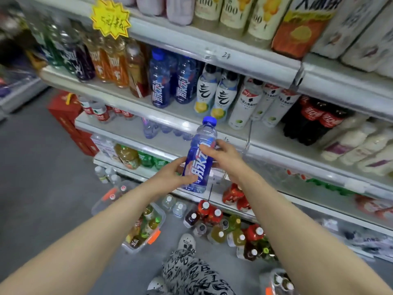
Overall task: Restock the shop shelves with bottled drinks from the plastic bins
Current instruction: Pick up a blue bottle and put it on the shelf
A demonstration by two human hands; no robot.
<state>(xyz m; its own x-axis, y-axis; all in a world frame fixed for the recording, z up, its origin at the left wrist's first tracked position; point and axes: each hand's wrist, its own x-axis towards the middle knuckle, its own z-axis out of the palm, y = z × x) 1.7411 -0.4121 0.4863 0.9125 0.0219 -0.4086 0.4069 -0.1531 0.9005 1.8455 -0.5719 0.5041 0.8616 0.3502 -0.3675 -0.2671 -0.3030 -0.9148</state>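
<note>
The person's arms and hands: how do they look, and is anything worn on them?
The left hand and the right hand are bare: no gloves, no rings visible. Both forearms are bare too, with no sleeve, watch or bracelet in view.

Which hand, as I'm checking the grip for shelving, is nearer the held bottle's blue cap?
Right. The right hand grips the blue bottle high on its body, a little below the blue cap; the left hand holds its lower part, farther down.

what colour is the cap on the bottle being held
Blue. The cap tops the bottle held by both hands; the head view shows it.
</note>
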